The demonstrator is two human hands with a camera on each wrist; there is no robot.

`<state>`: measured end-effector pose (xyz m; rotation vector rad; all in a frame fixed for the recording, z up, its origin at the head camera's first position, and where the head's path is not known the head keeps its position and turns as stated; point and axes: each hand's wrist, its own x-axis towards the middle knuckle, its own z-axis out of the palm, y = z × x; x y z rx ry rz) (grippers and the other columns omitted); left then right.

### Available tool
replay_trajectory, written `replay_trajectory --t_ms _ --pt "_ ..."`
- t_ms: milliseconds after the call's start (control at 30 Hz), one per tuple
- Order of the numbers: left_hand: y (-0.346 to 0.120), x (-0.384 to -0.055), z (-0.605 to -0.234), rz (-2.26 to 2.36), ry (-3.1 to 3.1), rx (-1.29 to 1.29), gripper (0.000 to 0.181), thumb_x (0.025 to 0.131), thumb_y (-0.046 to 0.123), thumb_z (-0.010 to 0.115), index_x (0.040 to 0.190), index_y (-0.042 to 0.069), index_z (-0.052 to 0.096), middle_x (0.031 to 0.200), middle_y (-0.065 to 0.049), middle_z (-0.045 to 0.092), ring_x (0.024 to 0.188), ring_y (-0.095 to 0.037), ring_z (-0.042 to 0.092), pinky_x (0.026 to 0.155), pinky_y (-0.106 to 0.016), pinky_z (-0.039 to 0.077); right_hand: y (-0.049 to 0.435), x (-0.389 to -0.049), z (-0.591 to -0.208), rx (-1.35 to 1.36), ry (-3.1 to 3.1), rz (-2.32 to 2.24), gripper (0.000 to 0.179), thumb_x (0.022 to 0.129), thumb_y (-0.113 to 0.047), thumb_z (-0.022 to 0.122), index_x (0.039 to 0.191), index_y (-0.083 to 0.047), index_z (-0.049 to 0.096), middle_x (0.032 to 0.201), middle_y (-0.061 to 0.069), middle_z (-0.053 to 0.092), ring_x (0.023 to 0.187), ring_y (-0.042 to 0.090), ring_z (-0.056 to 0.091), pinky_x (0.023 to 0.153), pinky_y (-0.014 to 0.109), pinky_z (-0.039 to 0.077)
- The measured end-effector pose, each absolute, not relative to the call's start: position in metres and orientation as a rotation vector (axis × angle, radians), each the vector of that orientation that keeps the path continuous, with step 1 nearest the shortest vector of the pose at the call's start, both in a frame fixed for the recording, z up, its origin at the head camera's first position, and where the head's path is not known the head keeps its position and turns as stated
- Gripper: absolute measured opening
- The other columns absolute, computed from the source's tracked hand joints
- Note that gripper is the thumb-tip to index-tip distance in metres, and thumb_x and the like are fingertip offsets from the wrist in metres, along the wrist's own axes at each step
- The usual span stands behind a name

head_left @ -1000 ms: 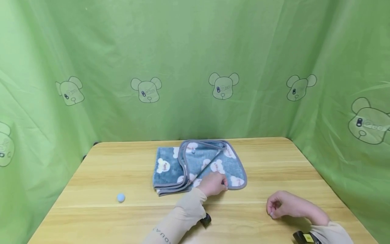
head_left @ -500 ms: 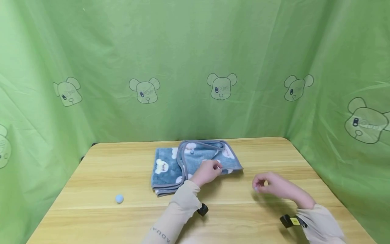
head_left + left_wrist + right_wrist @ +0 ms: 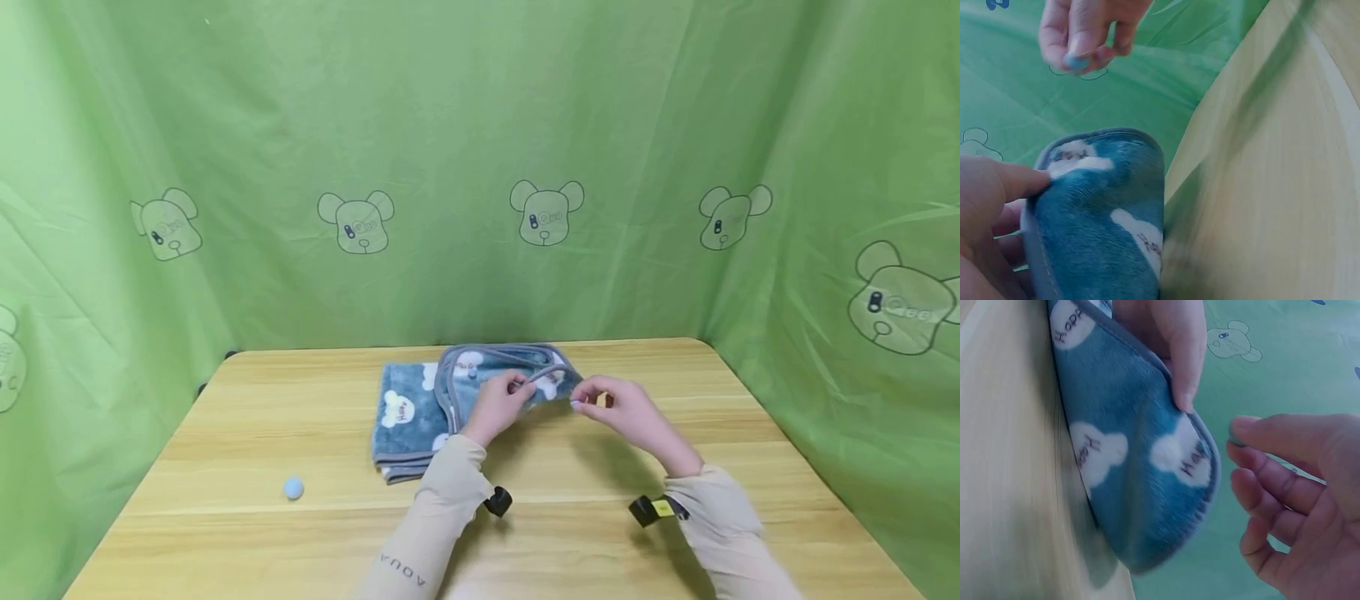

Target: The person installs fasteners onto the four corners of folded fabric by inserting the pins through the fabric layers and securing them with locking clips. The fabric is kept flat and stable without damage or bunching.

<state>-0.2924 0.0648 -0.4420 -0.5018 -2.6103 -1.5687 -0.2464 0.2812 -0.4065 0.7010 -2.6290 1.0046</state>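
Observation:
A blue fleece blanket (image 3: 412,408) with white bear-head patches and grey edging lies folded at the back middle of the table. My left hand (image 3: 498,400) pinches its near edge and holds that flap up off the table; the raised blanket flap (image 3: 1097,212) fills the middle of the left wrist view. Just right of the flap is my right hand (image 3: 618,408), apart from it. Between its thumb and forefinger it pinches a small light-blue ball (image 3: 1077,61), mostly covered by the fingertips. A small blue spot (image 3: 472,374) shows on the blanket's upper layer.
Another light-blue ball (image 3: 293,487) sits on the wooden table (image 3: 225,533), left and nearer than the blanket. Green curtains (image 3: 450,275) with bear outlines enclose the back and sides. Each wrist wears a black camera.
My left hand has lifted the blanket's near right edge and moved back with it. My right hand has come left and away from me to the flap, carrying the small ball.

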Motion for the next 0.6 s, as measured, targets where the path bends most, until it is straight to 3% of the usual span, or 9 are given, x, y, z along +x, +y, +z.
replay_trajectory --t_ms 433,600 --pt "0.061 -0.3 -0.447 -1.666 -2.438 -0.417 0.019 0.098 0.025 0.058 0.105 0.009 0.065 0.068 0.005 0.045 0.059 -0.007 0.041 0.058 -0.02 0.035 0.246 -0.276 -0.42 0.641 -2.556 1.324 0.015 0.084 -0.014 0.075 0.095 -0.007 0.071 0.083 0.006 0.067 0.073 0.007 0.054 0.065 0.023 0.046" --pt "0.059 -0.3 -0.45 -1.687 -2.411 -0.394 0.019 0.098 0.024 0.058 0.108 0.009 0.066 0.068 0.004 0.045 0.06 -0.007 0.041 0.06 -0.02 0.036 0.234 -0.269 -0.412 0.591 -2.595 1.349 0.016 0.085 -0.007 0.072 0.098 0.002 0.069 0.086 0.014 0.067 0.074 0.009 0.053 0.067 0.024 0.046"
